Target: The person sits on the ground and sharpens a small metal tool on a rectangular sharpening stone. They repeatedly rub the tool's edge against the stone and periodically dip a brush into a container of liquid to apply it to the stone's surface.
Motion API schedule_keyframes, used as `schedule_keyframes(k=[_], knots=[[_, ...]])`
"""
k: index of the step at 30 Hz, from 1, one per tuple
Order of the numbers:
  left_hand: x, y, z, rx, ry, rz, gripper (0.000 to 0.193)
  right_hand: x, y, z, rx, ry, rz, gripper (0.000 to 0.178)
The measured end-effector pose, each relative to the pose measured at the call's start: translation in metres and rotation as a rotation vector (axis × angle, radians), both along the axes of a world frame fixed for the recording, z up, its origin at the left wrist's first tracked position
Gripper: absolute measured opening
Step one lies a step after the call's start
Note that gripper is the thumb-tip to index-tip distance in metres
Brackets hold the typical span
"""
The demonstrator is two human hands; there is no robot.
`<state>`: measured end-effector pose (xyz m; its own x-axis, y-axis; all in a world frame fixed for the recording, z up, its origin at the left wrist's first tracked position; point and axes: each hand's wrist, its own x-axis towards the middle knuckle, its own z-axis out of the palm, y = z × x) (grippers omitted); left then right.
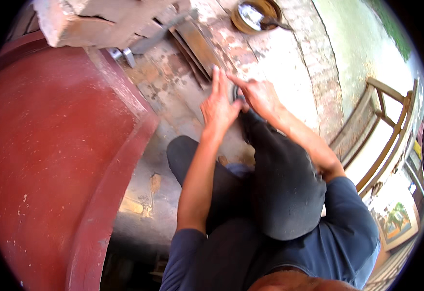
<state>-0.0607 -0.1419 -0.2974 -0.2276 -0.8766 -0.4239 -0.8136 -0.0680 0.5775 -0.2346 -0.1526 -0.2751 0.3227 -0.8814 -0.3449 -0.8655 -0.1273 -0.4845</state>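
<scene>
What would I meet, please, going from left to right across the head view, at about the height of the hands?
Red painted surface → left hand → right hand → wooden frame.

Just ahead of the left hand (216, 107), slightly left, a flat rectangular brown slab (195, 46) lies on the brick-paved floor (275, 63). A broad, painted red panel (52, 145) stands to that hand's left. Well ahead of the right hand (261, 99) is a round brown bowl (270, 8); to its right, a brown wooden frame (386, 92).
</scene>
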Motion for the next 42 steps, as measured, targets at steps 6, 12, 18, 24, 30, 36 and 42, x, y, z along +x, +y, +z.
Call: schedule_keyframes(k=[6, 12, 18, 24, 30, 36, 42], knots=[[0.0, 0.012, 0.003, 0.04, -0.031, -0.05, 0.112, -0.008, 0.02, -0.01, 0.061, -0.029, -0.043, 0.084], [-0.004, 0.01, 0.007, -0.015, -0.084, -0.08, 0.1, -0.007, 0.02, -0.012, 0.022, -0.068, -0.053, 0.079], [-0.006, 0.013, 0.002, -0.056, -0.079, -0.076, 0.096, 0.0, 0.012, 0.005, 0.025, 0.015, -0.003, 0.076], [0.009, -0.019, -0.01, -0.187, -0.066, -0.041, 0.099, 0.009, -0.009, -0.007, -0.007, -0.129, -0.055, 0.072], [0.007, 0.0, 0.008, 0.04, 0.026, -0.016, 0.112, 0.0, 0.009, 0.0, 0.057, 0.058, 0.027, 0.076], [0.007, -0.019, 0.0, -0.023, 0.051, 0.048, 0.106, 0.011, -0.02, 0.0, -0.025, 0.014, 0.01, 0.076], [-0.001, -0.001, -0.006, -0.038, 0.111, 0.056, 0.112, 0.0, -0.001, -0.006, -0.046, -0.003, -0.004, 0.074]])
